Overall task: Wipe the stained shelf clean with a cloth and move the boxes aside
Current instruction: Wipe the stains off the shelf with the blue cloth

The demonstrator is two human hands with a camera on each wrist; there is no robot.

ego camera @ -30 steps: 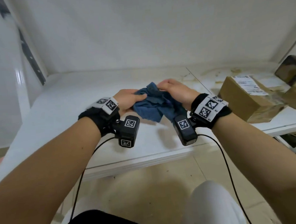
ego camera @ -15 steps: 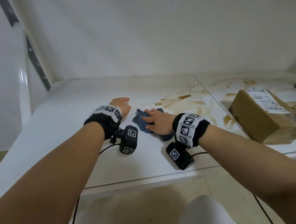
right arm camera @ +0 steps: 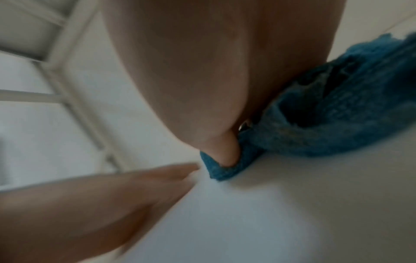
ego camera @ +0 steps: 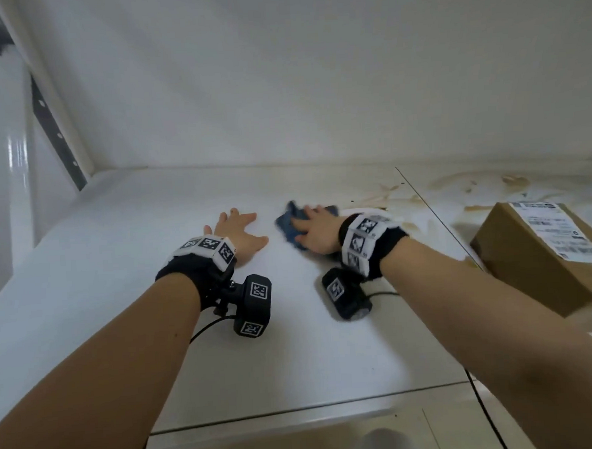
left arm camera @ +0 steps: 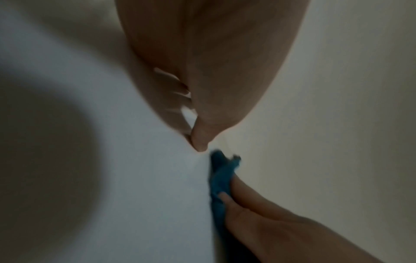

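Head view is showing the right hand [ego camera: 317, 235] pressing flat, fingers spread, on the blue cloth [ego camera: 289, 226] lying on the white shelf [ego camera: 118, 268], left hand [ego camera: 242, 232] resting open beside it; brown stains [ego camera: 392, 195] and a cardboard box [ego camera: 536, 256] are sitting off to the right

white shelf [ego camera: 103, 303] | brown stains [ego camera: 399, 193] | blue cloth [ego camera: 289, 224] | cardboard box [ego camera: 530, 263] at right

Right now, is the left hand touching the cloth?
No: the left hand lies flat on the bare shelf, apart from the blue cloth under the right hand.
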